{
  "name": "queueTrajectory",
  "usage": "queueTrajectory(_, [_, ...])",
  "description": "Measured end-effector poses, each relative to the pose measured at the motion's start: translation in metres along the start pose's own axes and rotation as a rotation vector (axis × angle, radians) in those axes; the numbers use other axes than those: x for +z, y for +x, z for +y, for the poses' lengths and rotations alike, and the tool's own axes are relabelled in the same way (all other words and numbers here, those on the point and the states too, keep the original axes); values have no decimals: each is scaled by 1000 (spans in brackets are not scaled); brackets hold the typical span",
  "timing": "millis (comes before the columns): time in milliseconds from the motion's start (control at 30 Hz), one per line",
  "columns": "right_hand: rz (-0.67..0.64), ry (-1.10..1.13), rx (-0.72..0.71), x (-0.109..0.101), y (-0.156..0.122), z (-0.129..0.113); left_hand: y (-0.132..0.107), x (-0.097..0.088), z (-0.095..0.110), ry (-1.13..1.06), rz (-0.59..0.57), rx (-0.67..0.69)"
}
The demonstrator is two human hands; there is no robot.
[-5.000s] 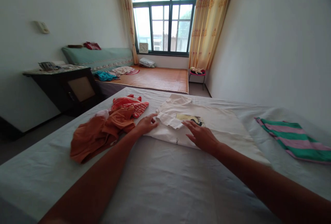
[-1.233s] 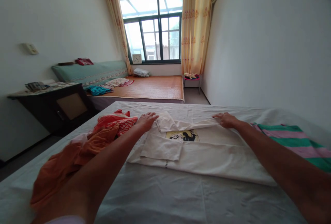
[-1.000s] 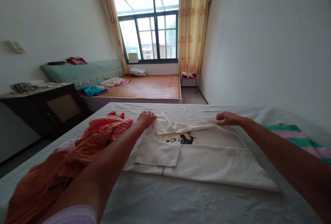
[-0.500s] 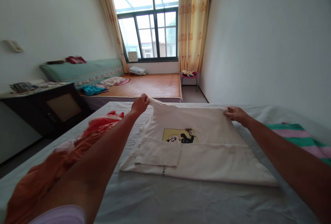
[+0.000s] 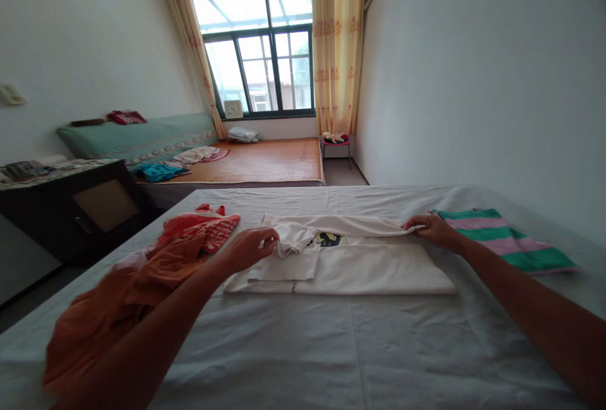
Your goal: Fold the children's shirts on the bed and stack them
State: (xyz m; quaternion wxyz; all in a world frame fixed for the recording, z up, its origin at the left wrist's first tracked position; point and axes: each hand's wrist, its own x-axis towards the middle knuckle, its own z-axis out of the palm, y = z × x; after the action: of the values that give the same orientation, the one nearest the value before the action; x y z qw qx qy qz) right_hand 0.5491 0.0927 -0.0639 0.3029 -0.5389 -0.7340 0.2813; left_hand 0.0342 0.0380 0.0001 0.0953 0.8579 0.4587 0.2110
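Observation:
A white T-shirt [image 5: 379, 269] with a dark and yellow print lies partly folded on the pale bedsheet [image 5: 293, 347]. My left hand [image 5: 255, 247] pinches the shirt's bunched fabric at its left side, near a sleeve that lies flat over the front. At the right, the fingers of my right hand [image 5: 423, 230] are closed on the far edge, which is turned over toward me. The folded flap covers part of the print.
Orange and red clothes [image 5: 142, 290] lie heaped to the left. A green and pink striped cloth [image 5: 511, 239] rests at the right. Beyond stand a mat-covered bed [image 5: 265, 160], a dark cabinet [image 5: 104, 205] and a small pink stool [image 5: 337, 140].
Both hands have brought the shirt's far edge down and toward me, folding it over the print. The view has shifted slightly to the right.

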Motion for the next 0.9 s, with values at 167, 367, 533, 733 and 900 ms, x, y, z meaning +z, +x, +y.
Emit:
queueTrajectory(167, [133,-296,-10,4,2,3,1,10,-8,-302,99,-161])
queueTrajectory(367, [290,-247,21,7,5,-1,9,-16,-20,-812,324,-358])
queueTrajectory(533, [176,-250,75,17,-16,9,-15,-14,-26,-872,128,-350])
queueTrajectory(733, [269,-546,-66,17,-19,12,-32,-13,-41,-901,-163,-284])
queueTrajectory(900, [287,-616,-294,39,-14,-19,-23,-5,-41,-810,133,-303])
